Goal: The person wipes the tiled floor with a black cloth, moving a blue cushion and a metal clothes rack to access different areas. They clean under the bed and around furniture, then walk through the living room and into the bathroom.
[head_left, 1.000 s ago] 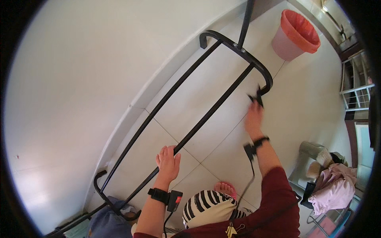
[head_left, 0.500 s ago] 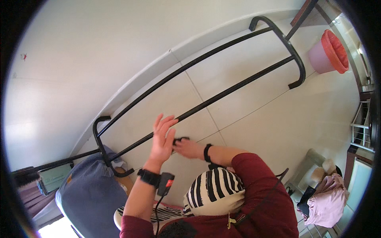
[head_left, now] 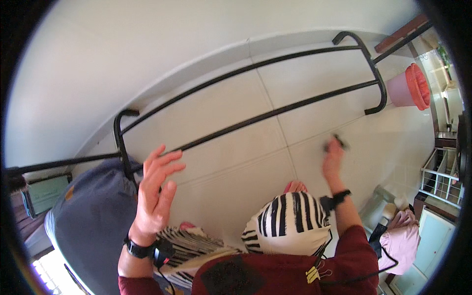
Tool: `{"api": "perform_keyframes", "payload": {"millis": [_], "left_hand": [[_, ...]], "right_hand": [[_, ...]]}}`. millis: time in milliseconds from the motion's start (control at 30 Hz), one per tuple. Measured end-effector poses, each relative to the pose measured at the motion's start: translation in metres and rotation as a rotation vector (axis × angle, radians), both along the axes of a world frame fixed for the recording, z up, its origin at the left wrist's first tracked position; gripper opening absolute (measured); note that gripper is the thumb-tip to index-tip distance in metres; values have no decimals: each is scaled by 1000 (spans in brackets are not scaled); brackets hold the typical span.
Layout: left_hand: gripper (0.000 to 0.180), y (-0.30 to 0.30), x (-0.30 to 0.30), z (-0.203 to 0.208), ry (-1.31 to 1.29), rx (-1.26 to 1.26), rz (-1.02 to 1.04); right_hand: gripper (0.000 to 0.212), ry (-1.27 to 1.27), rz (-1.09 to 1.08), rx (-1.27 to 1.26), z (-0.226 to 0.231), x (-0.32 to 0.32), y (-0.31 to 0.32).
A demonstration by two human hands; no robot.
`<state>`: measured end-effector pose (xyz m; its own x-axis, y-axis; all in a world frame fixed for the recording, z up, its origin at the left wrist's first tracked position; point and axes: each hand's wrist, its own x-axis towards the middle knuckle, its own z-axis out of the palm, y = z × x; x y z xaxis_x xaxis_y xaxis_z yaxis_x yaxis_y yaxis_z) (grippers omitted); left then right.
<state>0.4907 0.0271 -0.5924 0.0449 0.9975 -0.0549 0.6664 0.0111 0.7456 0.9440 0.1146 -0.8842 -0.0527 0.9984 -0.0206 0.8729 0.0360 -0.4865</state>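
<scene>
My left hand point(head_left: 155, 199) is raised with its fingers apart and holds nothing. Below it in the picture, a black strap rings the wrist. Just past its fingertips runs a black metal tube frame point(head_left: 255, 118) with curved ends, low over the tiles; I cannot tell whether the fingers touch it. Out to the right, my right hand point(head_left: 332, 162) is closed on a small black object point(head_left: 339, 141). Motion blurs this object, so its kind does not show.
A pink bin point(head_left: 403, 90) with a red liner stands beyond the frame's right end. Blue-grey fabric point(head_left: 93, 216) bulges at the left. Pink cloth point(head_left: 400, 246) lies at the lower right near a white wire rack point(head_left: 440, 184). A pale wall point(head_left: 123, 54) rises behind.
My hands have parted. The right one has swung far right with the small black object, and the left has shifted left. The view has moved, and a foot now shows.
</scene>
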Motion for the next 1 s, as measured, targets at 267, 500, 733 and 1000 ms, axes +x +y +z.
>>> {"api": "perform_keyframes", "payload": {"millis": [267, 500, 733, 1000], "left_hand": [[34, -33, -19, 6, 26, 24, -143], [28, -36, -58, -18, -74, 205, -211], [28, -34, -74, -29, -301, 558, -121], [39, -88, -91, -11, -490, 709, 195]], "right_hand": [[44, -55, 960, 106, -31, -144, -41], [45, -736, 129, -225, 48, 5, -11], [45, -632, 762, -118, 162, -138, -30], [27, -23, 1274, 127, 6, -365, -207]]}}
